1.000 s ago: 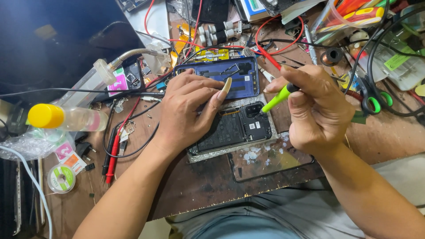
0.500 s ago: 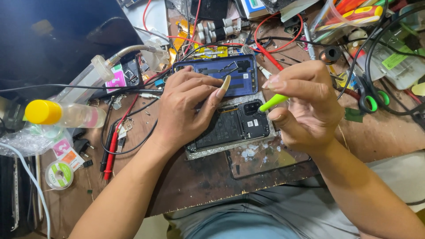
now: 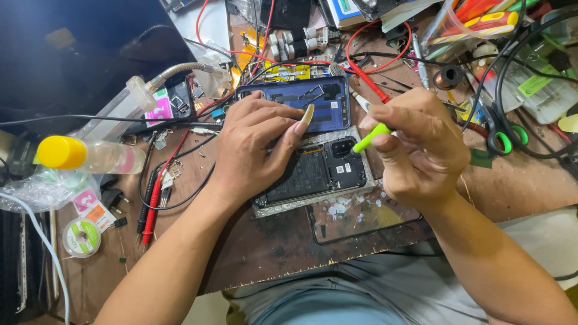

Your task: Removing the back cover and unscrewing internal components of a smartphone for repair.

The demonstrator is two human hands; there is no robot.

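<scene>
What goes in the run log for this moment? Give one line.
left hand: pressing on opened phone | right hand: gripping green tool | blue back cover: beside phone

One view only, from up on the head, looking almost straight down at a messy brown wooden workbench (image 3: pixel 265 253). Very close: both forearms come in from the bottom edge, left hand (image 3: pixel 256 141) and right hand (image 3: pixel 415 150) near the middle. Lap just at the bottom. No second view to share with
</scene>
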